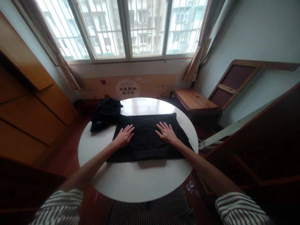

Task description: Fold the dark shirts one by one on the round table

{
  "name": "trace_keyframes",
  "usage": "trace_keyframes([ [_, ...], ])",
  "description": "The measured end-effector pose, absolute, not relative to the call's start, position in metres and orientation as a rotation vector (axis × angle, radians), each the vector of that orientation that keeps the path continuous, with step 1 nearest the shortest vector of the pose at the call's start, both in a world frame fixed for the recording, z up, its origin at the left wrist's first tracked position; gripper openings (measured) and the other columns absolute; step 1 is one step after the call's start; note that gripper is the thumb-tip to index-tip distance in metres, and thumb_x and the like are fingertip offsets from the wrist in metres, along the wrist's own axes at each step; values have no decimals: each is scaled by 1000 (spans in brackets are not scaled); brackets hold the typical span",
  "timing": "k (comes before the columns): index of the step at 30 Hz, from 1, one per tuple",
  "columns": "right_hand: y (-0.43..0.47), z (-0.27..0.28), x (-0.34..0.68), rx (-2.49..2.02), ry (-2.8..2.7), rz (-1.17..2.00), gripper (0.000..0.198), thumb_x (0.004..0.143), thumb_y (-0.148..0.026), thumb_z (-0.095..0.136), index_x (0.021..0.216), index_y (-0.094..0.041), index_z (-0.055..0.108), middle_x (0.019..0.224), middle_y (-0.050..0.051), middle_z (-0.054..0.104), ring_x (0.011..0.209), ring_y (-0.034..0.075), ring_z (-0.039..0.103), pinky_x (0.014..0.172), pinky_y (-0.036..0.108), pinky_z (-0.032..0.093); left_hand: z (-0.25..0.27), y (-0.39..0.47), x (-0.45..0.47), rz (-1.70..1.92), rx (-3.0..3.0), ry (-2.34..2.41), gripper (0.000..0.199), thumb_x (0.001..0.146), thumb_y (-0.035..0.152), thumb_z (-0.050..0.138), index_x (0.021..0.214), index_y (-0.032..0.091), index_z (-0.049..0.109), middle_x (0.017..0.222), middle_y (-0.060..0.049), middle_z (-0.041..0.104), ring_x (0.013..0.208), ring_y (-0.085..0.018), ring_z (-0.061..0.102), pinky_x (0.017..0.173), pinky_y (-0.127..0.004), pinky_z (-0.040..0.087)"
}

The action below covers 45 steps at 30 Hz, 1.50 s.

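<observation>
A black garment [146, 137] lies spread flat across the white round table [138, 184]; its exact kind I cannot make out. My left hand [125, 136] rests palm down on its left part, fingers spread. On the right part my right hand [167, 132] also lies flat, with the fingers apart. Neither hand grips the cloth. A thicker folded band runs along the garment's near edge. At the table's far left sits a crumpled heap of dark cloth [106, 112], touching or close to the garment's far left corner.
Behind the table stands a long printed cardboard panel [150, 84] below the barred window [147, 28]. To the right are a wooden side table [194, 99] and a brown wooden frame [234, 79] against the wall. Orange-brown cabinets [32, 115] line the left.
</observation>
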State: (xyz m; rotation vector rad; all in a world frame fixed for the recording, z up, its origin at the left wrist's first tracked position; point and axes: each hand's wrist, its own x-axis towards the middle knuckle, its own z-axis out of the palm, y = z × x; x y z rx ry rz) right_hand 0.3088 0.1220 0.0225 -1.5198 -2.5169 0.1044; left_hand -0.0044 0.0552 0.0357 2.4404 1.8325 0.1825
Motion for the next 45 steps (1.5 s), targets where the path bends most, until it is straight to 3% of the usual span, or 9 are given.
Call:
trace_keyframes([
  [7,147,46,346,-1433,-1948,264,36,93,-24,43,114,-9,68,116,19,68,109,26,63,102,37,45,77,-1,44,514,2620,1508,32,102,31,43,122,18,63,122,-10,66,111,-20,62,99,-33,49],
  [11,185,72,378,-1701,-1599,430,18,86,-20,57,90,-12,72,101,17,72,99,25,65,94,34,48,104,9,126,501,2831,1247,32,103,32,38,101,19,67,95,-6,68,90,-17,64,81,-28,53],
  [14,208,80,391,-1778,-1511,559,14,83,-22,65,76,-11,69,82,15,72,81,22,68,77,30,54,102,22,198,337,2956,1122,27,101,31,44,101,15,66,100,-10,65,90,-20,63,72,-28,54],
  [18,227,78,394,-1785,-1471,720,21,80,-28,75,73,-10,66,67,9,68,56,13,61,53,22,51,82,41,265,222,3041,1070,25,98,23,46,113,12,63,109,-16,60,96,-25,61,66,-31,55],
  [23,245,74,388,-1834,-1452,762,22,73,-26,81,77,-9,68,62,5,65,50,10,57,43,18,43,62,61,287,172,2982,1272,27,97,10,41,113,6,63,103,-18,59,91,-23,63,63,-28,54],
  [30,264,69,383,-1889,-1492,619,18,74,-19,72,87,-7,72,71,9,70,60,15,65,52,20,49,50,61,282,265,3168,1007,33,99,9,35,106,7,66,104,-16,59,87,-23,64,57,-29,53],
  [34,266,73,377,-1908,-1598,488,17,77,-19,68,87,-8,74,84,14,73,85,24,70,75,28,54,47,61,284,249,3127,986,29,98,11,39,108,9,66,104,-15,61,85,-22,66,61,-31,54],
  [38,250,76,358,-1882,-1721,300,31,79,-24,68,104,-5,71,117,27,65,114,37,60,97,44,47,59,56,277,303,2978,947,24,98,27,47,109,17,66,102,-11,64,84,-24,68,64,-34,54],
  [45,168,57,318,-1319,-2393,176,41,96,-30,47,126,-9,63,134,20,59,127,29,54,111,42,38,82,59,160,369,2758,1379,23,99,27,44,94,17,65,95,-9,65,88,-20,64,81,-33,52],
])
